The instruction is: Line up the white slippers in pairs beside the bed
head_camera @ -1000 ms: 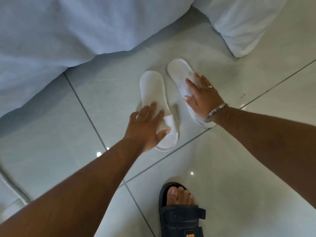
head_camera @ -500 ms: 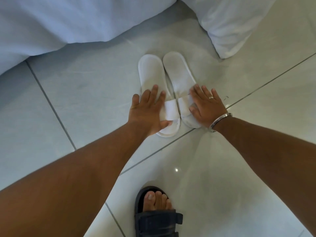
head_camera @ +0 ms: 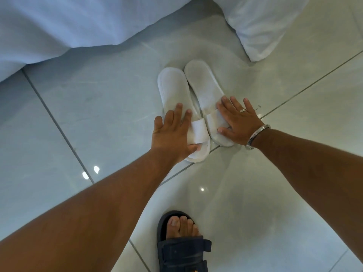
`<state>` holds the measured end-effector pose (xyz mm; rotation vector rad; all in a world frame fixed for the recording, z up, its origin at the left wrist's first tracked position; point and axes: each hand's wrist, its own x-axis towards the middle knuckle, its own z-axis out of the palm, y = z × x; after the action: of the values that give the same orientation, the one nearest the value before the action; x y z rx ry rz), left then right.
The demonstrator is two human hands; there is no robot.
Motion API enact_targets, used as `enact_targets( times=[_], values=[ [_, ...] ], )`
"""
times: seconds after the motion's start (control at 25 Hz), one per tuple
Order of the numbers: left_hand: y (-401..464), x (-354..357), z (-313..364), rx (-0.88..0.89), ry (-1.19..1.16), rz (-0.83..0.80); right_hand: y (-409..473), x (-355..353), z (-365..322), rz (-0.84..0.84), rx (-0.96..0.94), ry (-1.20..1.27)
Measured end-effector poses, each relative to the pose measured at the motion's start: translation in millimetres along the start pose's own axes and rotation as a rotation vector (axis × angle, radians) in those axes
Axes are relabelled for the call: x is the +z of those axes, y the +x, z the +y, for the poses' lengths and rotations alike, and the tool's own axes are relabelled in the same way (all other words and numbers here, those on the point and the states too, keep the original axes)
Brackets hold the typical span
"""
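Two white open-toe slippers lie side by side on the pale tiled floor, heels toward the bed. The left slipper [head_camera: 172, 89] and the right slipper [head_camera: 202, 81] almost touch along their length, with the left one's toe end a little nearer to me. My left hand [head_camera: 172, 134] grips the left slipper at its strap, thumb at the toe opening. Spread flat over the right slipper's strap, my right hand [head_camera: 239, 122] presses it down, the thumb against its side. The white bed sheet [head_camera: 78, 22] hangs just beyond the slippers.
A white bedding corner [head_camera: 261, 22] droops to the floor at the upper right, close to the right slipper's heel. My foot in a dark sandal [head_camera: 182, 246] stands on the tiles near the bottom edge. Grey grout lines [head_camera: 59, 124] cross the glossy floor.
A second ago the slippers lay apart and angled. Both hands have brought them together until they lie parallel and nearly touching. Since half a second ago they have hardly shifted.
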<state>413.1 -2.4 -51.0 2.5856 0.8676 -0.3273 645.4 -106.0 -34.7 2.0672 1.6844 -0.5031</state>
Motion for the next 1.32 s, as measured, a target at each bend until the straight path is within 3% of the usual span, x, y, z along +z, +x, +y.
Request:
enact_targets(
  times=[0.76,1.0,1.12,1.32],
  values=[
    [11.6,-4.4,-2.2,0.0,0.033,-0.026,14.0,-9.3,-6.5,-0.026,0.056,-0.003],
    [-22.6,-16.4,-40.0,0.048,-0.018,0.065,-23.4,-28.1,-20.2,0.196,-0.093,-0.123],
    [-89.5,-16.5,-103.6,0.072,0.025,0.147,-25.3,-46.1,-83.0,0.266,-0.282,-0.17],
    [-297.2,-14.9,-277.8,-0.109,0.245,0.014,13.7,-90.1,-324.1,0.348,-0.791,-0.195]
  ],
)
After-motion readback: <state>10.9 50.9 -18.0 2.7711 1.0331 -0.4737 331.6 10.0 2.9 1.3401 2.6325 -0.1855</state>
